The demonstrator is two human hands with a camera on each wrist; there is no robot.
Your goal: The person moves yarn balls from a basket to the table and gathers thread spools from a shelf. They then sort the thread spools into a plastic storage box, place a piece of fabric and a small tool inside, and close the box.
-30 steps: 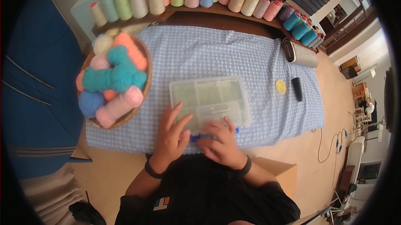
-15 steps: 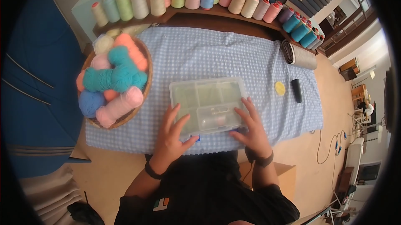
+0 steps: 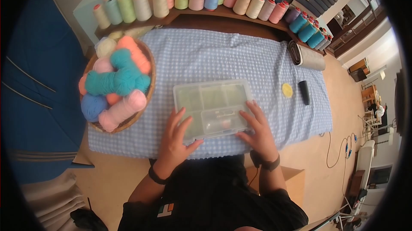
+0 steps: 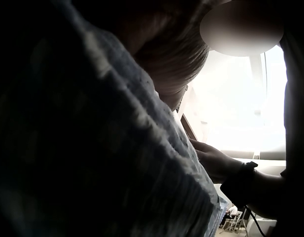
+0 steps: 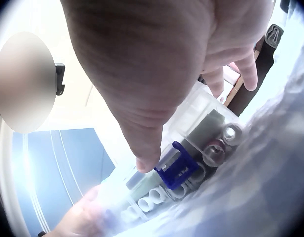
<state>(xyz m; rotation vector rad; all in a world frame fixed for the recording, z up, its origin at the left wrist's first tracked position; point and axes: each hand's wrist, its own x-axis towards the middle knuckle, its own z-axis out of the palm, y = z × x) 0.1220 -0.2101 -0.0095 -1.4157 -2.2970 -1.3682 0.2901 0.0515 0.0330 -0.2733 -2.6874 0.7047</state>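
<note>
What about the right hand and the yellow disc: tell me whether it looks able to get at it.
Probably yes. The right hand touches the clear box with spread fingers, gripping nothing, and I see nothing standing on the checked cloth between it and the yellow disc.

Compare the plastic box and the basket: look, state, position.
The box is clear and rectangular; the basket is brown and rounded.
The box is covered by its lid; the basket is open, heaped with yarn.
The box sits between the left hand and right hand; neither touches the basket.
Both rest on the checked cloth.
</note>
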